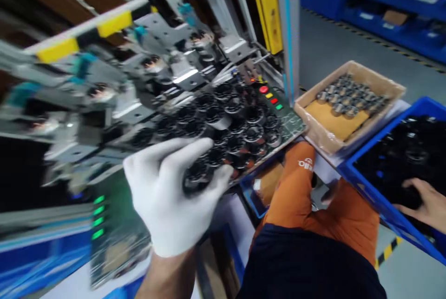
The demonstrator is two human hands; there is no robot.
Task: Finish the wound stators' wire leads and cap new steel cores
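My left hand (177, 192), in a white glove, hovers at the near edge of many black ring-shaped parts (219, 117) standing packed together on a machine's bench. Its thumb and index finger are apart, with a dark ring (197, 180) visible in the gap; no firm grip on it shows. At the right edge, my bare right hand (427, 203) reaches into a blue bin (371, 194) full of black parts (414, 145). The fingers there are spread and curved near dark parts. Blur and darkness hide whether they touch one.
Behind the rings stands a machine with metal clamps (190, 78) and a yellow-black striped bar (114, 24). Coloured buttons (273, 100) sit on the bench's right end. A cardboard box (331, 129) of metal rings stands between bench and bin. My orange-trousered legs (291, 182) are below.
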